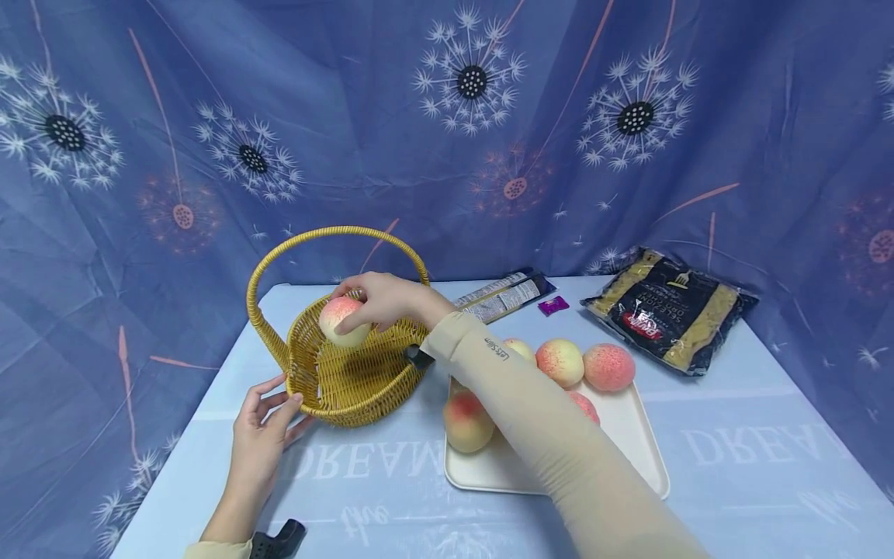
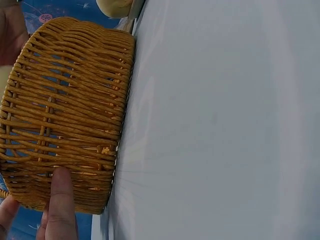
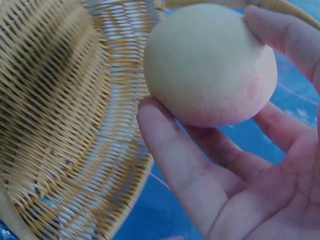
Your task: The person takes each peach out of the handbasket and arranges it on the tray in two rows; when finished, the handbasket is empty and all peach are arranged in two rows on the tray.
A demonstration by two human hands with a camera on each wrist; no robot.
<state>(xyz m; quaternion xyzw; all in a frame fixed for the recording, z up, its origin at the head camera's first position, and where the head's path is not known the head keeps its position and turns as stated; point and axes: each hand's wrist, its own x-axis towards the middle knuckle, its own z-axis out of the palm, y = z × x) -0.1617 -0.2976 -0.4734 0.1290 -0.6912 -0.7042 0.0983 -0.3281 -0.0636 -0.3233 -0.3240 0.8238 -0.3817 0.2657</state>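
A yellow wicker basket [image 1: 363, 388] with a tall arched handle stands on the table, nothing visible lying inside it. My right hand [image 1: 387, 299] grips a pale peach with a pink blush [image 1: 344, 321] above the basket's left part; thumb and fingers wrap round the fruit in the right wrist view [image 3: 210, 65]. At the basket's near left side, my left hand [image 1: 261, 427] holds the rim, thumb at its edge. One finger [image 2: 61, 200] lies against the woven outer wall in the left wrist view. Several more peaches [image 1: 610, 367] are in a white tray [image 1: 489, 483], partly hidden by my right sleeve.
Behind the tray lie a black pasta bag [image 1: 670, 310], a small purple packet [image 1: 553, 305] and a long dark package with printed text [image 1: 510, 295]. A blue dandelion-print cloth [image 1: 391, 140] hangs along the table's back edge. My right forearm crosses over the tray.
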